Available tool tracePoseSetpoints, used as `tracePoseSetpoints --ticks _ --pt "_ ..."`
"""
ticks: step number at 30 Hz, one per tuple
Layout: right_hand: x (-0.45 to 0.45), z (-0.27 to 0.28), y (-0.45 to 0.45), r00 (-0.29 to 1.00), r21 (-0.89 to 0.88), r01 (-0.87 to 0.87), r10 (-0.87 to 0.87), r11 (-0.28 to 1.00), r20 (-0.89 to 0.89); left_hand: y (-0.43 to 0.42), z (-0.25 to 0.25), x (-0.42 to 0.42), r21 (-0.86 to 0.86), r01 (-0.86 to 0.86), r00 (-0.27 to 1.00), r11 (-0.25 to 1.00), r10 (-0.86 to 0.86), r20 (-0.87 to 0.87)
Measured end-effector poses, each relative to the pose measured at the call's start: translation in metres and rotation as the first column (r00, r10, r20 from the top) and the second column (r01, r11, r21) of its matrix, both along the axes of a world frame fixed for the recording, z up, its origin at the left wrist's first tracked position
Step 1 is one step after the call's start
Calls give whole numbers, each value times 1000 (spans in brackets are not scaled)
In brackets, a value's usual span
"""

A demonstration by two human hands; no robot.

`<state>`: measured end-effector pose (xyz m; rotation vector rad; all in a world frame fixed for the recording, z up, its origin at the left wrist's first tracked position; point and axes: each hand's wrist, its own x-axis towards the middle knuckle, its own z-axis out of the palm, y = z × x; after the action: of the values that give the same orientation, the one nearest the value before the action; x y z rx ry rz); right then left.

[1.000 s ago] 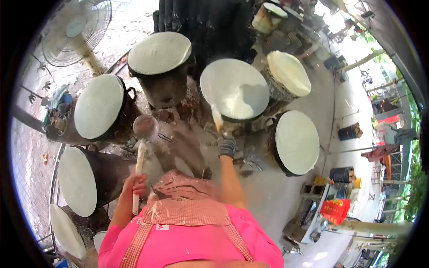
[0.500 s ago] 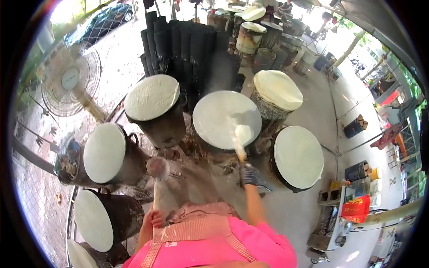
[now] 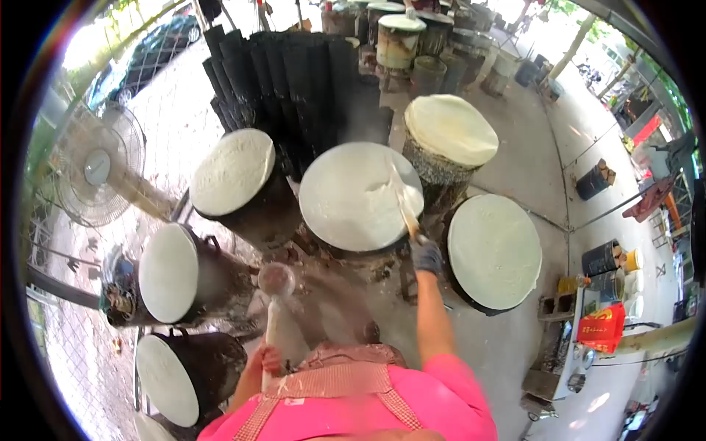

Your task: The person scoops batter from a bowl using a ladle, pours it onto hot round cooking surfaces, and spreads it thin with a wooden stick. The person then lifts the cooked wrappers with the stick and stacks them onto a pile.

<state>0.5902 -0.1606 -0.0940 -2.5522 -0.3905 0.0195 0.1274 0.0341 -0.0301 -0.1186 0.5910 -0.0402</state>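
Note:
My right hand (image 3: pixel 426 257), in a dark glove, is closed around the handle of a wooden spatula (image 3: pixel 409 213). The spatula's white-coated end lies on the right part of a round griddle (image 3: pixel 346 198) covered with a thin pale layer of batter. Some steam rises behind it. Low on the left, my bare left hand (image 3: pixel 267 359) grips the long pale handle of a ladle (image 3: pixel 276 280). The ladle's round bowl hangs over the floor, apart from the griddle. What is inside the bowl is hard to make out.
Several batter-topped drum stoves surround me, with one (image 3: pixel 494 252) at right and one (image 3: pixel 168 273) at left. A stack of pale round sheets (image 3: pixel 451 131) tops another. Black cylinders (image 3: pixel 294 81) stand behind. A fan (image 3: pixel 98 167) and wire fence are left; a red bag (image 3: pixel 601 327) is right.
My right hand has moved right and slightly up, and the spatula's end has swept to the griddle's upper right. The ladle stays in my left hand. The view has shifted a little.

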Motion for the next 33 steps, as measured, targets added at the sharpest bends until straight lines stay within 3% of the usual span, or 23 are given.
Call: tracePoseSetpoints --ticks 2,3,4,6,9,10,11,12,13,14,15,17,18,19,21,22,23,24,25,26,27,28,33 --pt "-26 9 4 986 -8 -166 166 986 -11 -14 -2 3 -139 -5 1000 990 5 1" --pt "-39 -15 -18 951 -23 -278 279 960 137 -9 -4 17 -186 4 1000 983 1 28" --pt "-52 -26 -38 937 27 -327 320 945 138 -8 -9 16 -135 13 1000 991 -13 6" --pt "-43 -26 -56 965 186 -246 259 951 -46 -19 -14 15 -106 76 990 991 -63 127" --pt "46 14 -4 929 91 68 -30 994 -369 -34 -13 20 -82 -38 998 996 34 -57" --pt "77 25 26 988 185 72 -44 980 -148 -38 -12 27 -94 -64 997 994 59 -58" --pt "100 48 48 959 157 102 -55 982 -278 -45 -9 32 -106 -91 994 990 84 -64" --pt "113 34 52 970 310 53 25 949 -243 -46 1 28 -107 -115 991 988 107 -83" --pt "126 14 51 978 461 9 89 888 -190 -45 15 26 90 -35 979 995 52 -199" --pt "124 -2 41 914 537 163 78 828 -397 -46 31 29 272 65 953 960 21 -302" --pt "113 -1 32 806 260 360 -158 896 -571 -53 45 38 430 166 920 887 17 -391" --pt "66 -49 41 951 260 60 24 964 -307 -55 61 43 321 87 963 943 3 -270" --pt "35 -44 47 981 228 -74 112 971 -158 -47 52 42 83 1 986 997 13 -164" --pt "12 -36 54 952 279 50 39 959 -302 -46 48 37 13 -115 964 993 115 -238" --pt "17 -57 44 973 -119 -144 118 982 -199 -45 49 29 11 -203 937 979 197 -289" --pt "22 -6 29 898 -191 -437 417 879 -138 -36 38 16 70 -162 948 984 175 -265" --pt "16 42 11 949 60 -189 198 980 -246 -18 22 10 148 -116 966 982 147 -214" --pt "42 -28 -2 667 345 185 140 920 -732 -9 -2 -11 137 -93 995 986 86 58" --pt "38 -8 5 230 205 693 57 691 -972 -7 3 -16 189 -85 993 978 98 -63" --pt "6 7 -5 758 -31 78 -80 996 -647 -3 8 -19 236 -61 978 970 105 -182" --pt "-8 -36 -9 897 69 -112 130 991 -422 0 8 -15 282 -36 952 959 119 -282" --pt "-14 -59 -21 909 115 -85 124 990 -397 1 4 -15 87 -187 945 979 203 -256" --pt "-6 -103 -25 949 374 69 54 925 -309 14 -13 -21 -198 -211 973 957 187 -134"
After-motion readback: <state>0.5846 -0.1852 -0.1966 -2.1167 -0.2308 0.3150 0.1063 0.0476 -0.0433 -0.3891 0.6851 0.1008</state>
